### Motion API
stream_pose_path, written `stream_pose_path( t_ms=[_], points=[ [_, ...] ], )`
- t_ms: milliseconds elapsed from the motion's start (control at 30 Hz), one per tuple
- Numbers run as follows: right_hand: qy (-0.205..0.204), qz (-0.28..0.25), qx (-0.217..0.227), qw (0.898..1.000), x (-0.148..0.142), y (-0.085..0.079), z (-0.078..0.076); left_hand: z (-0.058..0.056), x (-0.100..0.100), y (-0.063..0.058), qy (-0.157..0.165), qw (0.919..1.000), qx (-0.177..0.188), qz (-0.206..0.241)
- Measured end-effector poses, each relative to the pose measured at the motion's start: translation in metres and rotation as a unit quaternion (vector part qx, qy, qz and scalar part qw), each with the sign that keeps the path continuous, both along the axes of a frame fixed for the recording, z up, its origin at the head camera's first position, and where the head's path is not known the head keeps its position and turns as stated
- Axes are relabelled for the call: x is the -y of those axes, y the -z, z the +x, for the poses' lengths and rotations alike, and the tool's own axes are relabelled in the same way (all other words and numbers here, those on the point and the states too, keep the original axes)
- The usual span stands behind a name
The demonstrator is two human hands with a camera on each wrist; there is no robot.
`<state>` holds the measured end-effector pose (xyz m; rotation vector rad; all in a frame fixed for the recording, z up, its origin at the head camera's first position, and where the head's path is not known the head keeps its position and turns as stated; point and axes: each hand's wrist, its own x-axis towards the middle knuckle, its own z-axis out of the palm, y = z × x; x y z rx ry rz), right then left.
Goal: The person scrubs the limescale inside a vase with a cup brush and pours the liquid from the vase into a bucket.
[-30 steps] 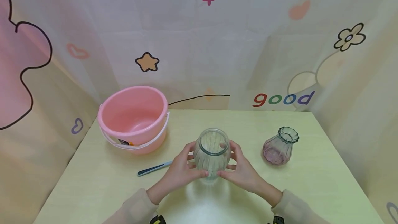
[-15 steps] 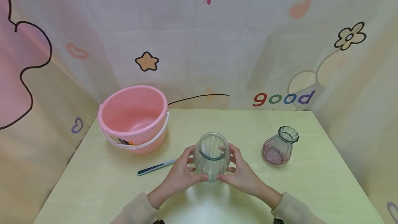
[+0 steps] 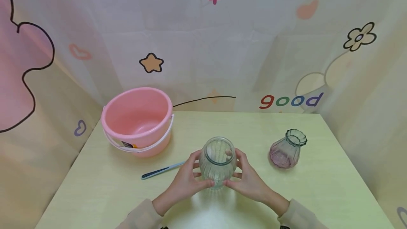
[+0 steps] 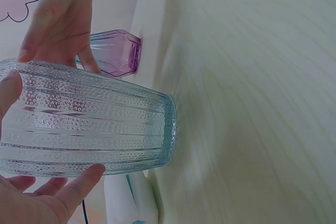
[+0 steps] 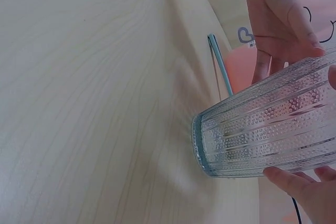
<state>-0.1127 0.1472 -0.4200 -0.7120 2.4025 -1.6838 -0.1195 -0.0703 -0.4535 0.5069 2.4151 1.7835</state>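
Both hands hold a clear, greenish ribbed glass vase [image 3: 217, 172] upright, mouth up, in the middle of the table. My left hand [image 3: 187, 177] grips its left side and my right hand [image 3: 249, 179] its right side, thumbs on the near face and fingers round behind. In the left wrist view the bumpy glass wall [image 4: 84, 124] shows between the two hands, its base close over the table. The right wrist view shows the same vase [image 5: 268, 124] from the other side, with the left hand [image 5: 275, 30] beyond it. Nothing is seen inside the vase.
A pink bucket [image 3: 136, 126] with a white handle stands at the back left. In front of it lies a slim blue-and-dark handle [image 3: 162, 170], its right end hidden behind my left hand. A smaller purple-tinted glass vase [image 3: 284, 153] stands at the right. Patterned curtains enclose the table.
The vase and both hands have come down slightly in the head view, mostly in the first half second. The grip stays the same; the bucket and purple vase have not moved.
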Motion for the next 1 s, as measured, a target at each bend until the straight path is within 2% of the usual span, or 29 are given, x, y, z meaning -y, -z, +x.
stream_pose_path(
  t_ms=[200,433,567,700,900,1000],
  points=[
    [-0.007,-0.008,-0.003,1.000,0.000,0.005,0.000,0.001,0.000,0.000,0.002,1.0000,-0.002,-0.004],
    [-0.005,-0.004,-0.033,0.999,-0.006,0.030,-0.010,0.000,0.001,0.001,0.010,0.9999,-0.009,-0.002],
    [-0.003,-0.001,-0.034,0.999,-0.008,0.035,-0.012,-0.001,0.001,0.002,0.012,0.9999,-0.004,-0.005],
    [-0.006,-0.003,-0.030,1.000,-0.007,0.030,-0.010,-0.003,0.002,0.004,0.018,0.9998,-0.004,-0.006],
    [-0.013,-0.004,-0.029,0.999,-0.001,0.007,-0.001,-0.003,0.008,0.006,0.035,0.9993,-0.007,-0.011],
    [-0.012,0.004,-0.030,0.999,0.000,0.001,0.002,-0.004,0.013,0.007,0.042,0.9989,-0.017,-0.015]
  ],
)
